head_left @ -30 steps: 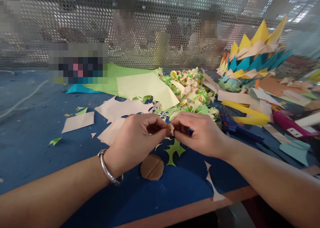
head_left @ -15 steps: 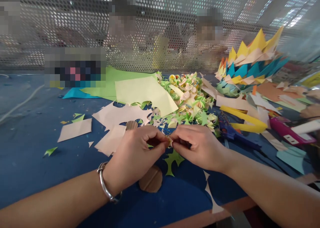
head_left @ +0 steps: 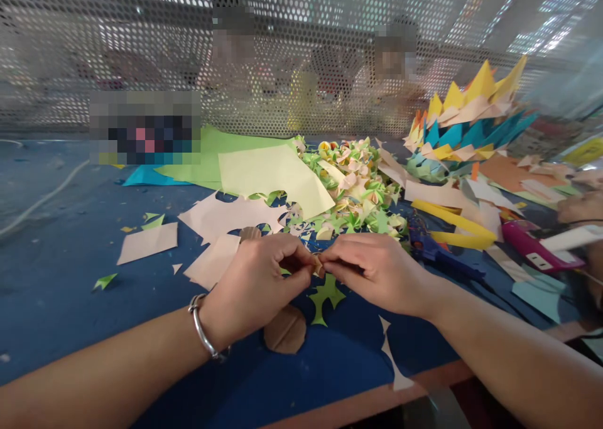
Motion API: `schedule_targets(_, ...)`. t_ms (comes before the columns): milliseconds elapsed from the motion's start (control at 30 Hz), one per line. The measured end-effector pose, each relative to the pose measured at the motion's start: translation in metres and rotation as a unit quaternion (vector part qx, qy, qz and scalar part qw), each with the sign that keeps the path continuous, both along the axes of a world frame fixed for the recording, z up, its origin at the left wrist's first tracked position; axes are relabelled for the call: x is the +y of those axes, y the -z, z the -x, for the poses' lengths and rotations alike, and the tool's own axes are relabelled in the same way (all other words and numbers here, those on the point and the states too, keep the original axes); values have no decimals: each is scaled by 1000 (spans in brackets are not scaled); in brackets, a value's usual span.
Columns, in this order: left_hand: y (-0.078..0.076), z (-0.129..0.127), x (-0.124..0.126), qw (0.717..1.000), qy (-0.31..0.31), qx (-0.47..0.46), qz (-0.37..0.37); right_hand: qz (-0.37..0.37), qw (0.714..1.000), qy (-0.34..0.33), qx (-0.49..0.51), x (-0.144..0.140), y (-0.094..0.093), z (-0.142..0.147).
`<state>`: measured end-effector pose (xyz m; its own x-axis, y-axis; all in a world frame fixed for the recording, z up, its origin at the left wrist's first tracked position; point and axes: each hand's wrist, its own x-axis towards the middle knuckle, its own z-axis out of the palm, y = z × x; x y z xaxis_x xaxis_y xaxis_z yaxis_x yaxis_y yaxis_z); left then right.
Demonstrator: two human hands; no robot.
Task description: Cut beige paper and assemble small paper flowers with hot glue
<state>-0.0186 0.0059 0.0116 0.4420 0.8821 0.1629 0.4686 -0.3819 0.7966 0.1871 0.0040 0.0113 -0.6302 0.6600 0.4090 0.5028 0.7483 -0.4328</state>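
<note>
Small paper piece (head_left: 318,266), mostly hidden, pinched by left hand (head_left: 264,281) and right hand (head_left: 384,275); cardboard disc (head_left: 286,333), partly covered.

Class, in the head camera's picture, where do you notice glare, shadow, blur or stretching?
Head view throughout: glare streaks at upper right; soft shadow on the blue table near the right hand; background behind the perforated screen hazy; right edge smeared and stretched; mosaic blocks hiding patches.
</note>
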Motion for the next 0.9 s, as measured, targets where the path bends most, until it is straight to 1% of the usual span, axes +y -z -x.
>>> schedule_targets(67, -1, 1, 1, 1000, -6, 1, -8, -8, 999, 34, 25, 0, -7, -5)
schedule_targets(167, -1, 2, 5, 1000, -29, -10, -1, -52, 989, 130, 36, -2, -21, -19)
schedule_targets(267, 0, 3, 10, 997, -50, -51, 34, -100, 972, 214, -5, -11, -31, -42)
schedule_targets(333, 2, 4, 14, 993, -52, -84, 60, -130, 953, 272, -40, -20, -31, -63)
schedule_targets(400, 5, 5, 18, 991, -54, -96, 73, -112, 935, 325, -81, -31, -24, -87)
schedule_targets(433, 6, 5, 19, 991, -55, -100, 71, -87, 926, 353, -102, -36, -18, -99)
schedule_targets(500, 9, 6, 22, 991, -56, -106, 59, -30, 914, 382, -134, -45, -3, -122)
schedule_targets(533, 10, 6, 22, 991, -57, -111, 52, -26, 914, 379, -140, -48, 4, -132)
schedule_targets(600, 12, 6, 24, 991, -59, -115, 42, -53, 909, 381, -158, -53, 18, -147)
schedule_targets(667, 15, 6, 25, 991, -61, -113, 42, -57, 907, 382, -167, -54, 27, -154)
schedule_targets(733, 17, 6, 27, 990, -59, -117, 46, -44, 903, 394, -167, -53, 33, -156)
schedule_targets(833, 20, 7, 27, 991, -55, -118, 40, -25, 888, 431, -160, -51, 37, -153)
schedule_targets(900, 20, 8, 27, 992, -58, -110, 26, -20, 883, 443, -155, -50, 38, -150)
